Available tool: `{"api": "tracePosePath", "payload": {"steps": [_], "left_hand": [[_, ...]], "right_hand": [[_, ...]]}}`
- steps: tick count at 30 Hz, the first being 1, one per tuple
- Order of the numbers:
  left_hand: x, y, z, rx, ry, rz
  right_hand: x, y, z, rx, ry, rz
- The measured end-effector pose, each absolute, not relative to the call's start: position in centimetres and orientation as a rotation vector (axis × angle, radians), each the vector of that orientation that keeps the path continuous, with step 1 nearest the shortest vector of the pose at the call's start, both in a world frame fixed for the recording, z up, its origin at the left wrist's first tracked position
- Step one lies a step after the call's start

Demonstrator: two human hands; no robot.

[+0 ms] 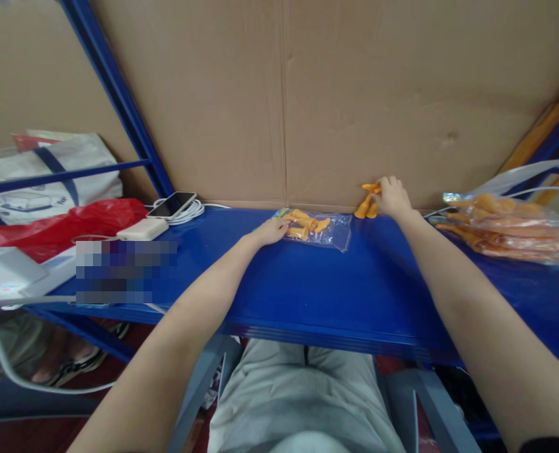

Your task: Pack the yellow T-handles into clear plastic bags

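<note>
A clear plastic bag (333,236) lies flat near the back of the blue table, with several orange, cone-like pieces (298,233) inside it. My left hand (274,231) rests on the bag's left end, its fingers stretched out over the edge. Further right, close to the cardboard, my right hand (393,196) pinches a small orange cone-like piece (369,187) between thumb and fingers. Just below those fingertips, two more orange pieces (363,207) with flared bases stand on the table. Their exact shape is too small to make out.
Bagged orange pieces (510,229) are piled at the right. On the left are a phone (172,205) on a coiled white cable, a white power bank (142,230), a red plastic bag (114,217) and a white tote bag (72,170). Cardboard (213,107) walls the back.
</note>
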State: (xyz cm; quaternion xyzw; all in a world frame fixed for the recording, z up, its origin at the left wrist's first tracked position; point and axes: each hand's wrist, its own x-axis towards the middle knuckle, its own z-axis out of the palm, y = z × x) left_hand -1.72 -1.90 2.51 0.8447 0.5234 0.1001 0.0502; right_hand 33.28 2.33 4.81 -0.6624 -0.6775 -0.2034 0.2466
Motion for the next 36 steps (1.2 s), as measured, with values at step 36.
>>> {"api": "tracePosePath", "payload": {"steps": [36], "left_hand": [[-1.9, -1.4, 2.1, 2.594, 1.598, 0.299]], "right_hand": [[33.2, -5.7, 1.4, -2.130, -2.145, -0.453]]}}
